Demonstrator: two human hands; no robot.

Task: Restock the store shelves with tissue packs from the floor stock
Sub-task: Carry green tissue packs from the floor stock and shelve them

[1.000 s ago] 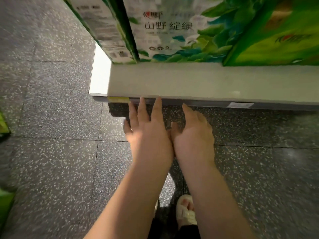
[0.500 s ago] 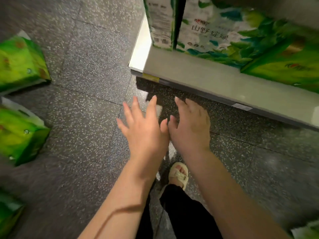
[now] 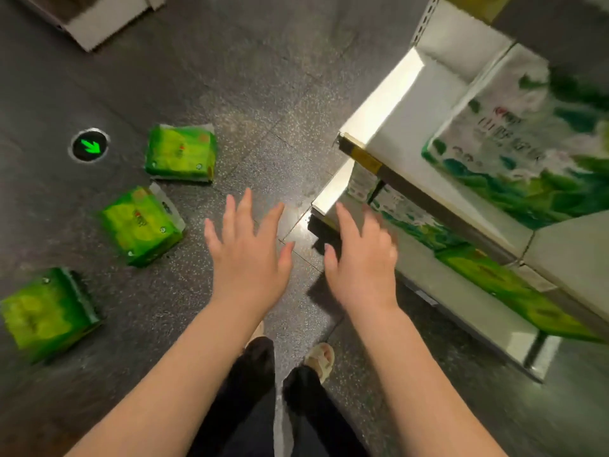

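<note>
Green tissue packs, three of them, down on the dark speckled floor (image 3: 263, 94) at the left: far pack (image 3: 180, 153), middle pack (image 3: 141, 225), near pack (image 3: 46, 311). All lying flat, well apart, in a bent row from near left up to the middle. Far pack's long side running left to right; middle pack turned a bit, long side tipping down to the right; near pack too blurry to tell.

A second ago: both hands close together, right at the low shelf edge, no floor packs showing. Now: view swung left, away from the shelf (image 3: 487, 232), and all three floor packs showing. Left hand (image 3: 247, 255) and right hand (image 3: 362, 262) moved apart, fingers spread wide, holding nothing, out over bare floor. Looks like one pack put away and time to fetch the next.

Middle pack nearest the left hand, so likely the next one to pick up. Shelf at the right already with green and white packs (image 3: 514, 150) on it.
</note>
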